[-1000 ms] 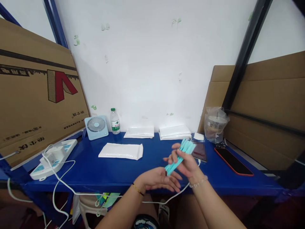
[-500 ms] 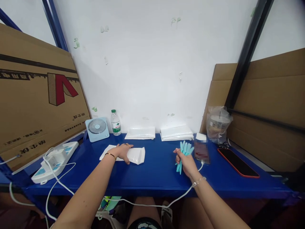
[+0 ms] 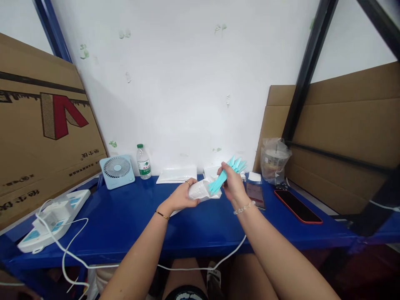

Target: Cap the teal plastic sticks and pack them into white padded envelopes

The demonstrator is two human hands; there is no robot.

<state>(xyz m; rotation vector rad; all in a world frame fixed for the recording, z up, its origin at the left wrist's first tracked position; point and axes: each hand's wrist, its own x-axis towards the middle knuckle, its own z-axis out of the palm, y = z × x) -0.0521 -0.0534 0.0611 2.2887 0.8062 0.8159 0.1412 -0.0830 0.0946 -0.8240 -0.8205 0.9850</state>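
My left hand (image 3: 183,196) is closed around a white padded mailer (image 3: 200,191), held up above the blue table with its mouth facing right. In my right hand (image 3: 233,181) is a bundle of thin turquoise strips (image 3: 220,179) with pointed upper ends. The strips slant down to the left, and their lower ends are at the mailer's mouth. How deep they reach inside I cannot tell. Behind my hands, flat white mailers (image 3: 176,174) lie against the wall, and a second stack (image 3: 211,171) is partly hidden by my right hand.
On the left stand a power strip (image 3: 31,236) with cables, a small blue fan (image 3: 118,180) and a water bottle (image 3: 143,162). To the right lie a phone (image 3: 255,195), a larger red-edged phone (image 3: 296,207) and a bagged cup (image 3: 275,160). Cardboard (image 3: 340,121) flanks the blue table (image 3: 125,221).
My left hand has lifted the mailer off the table and brought it right. My right hand has moved up and left with the turquoise strips, bringing them to the mailer's mouth.
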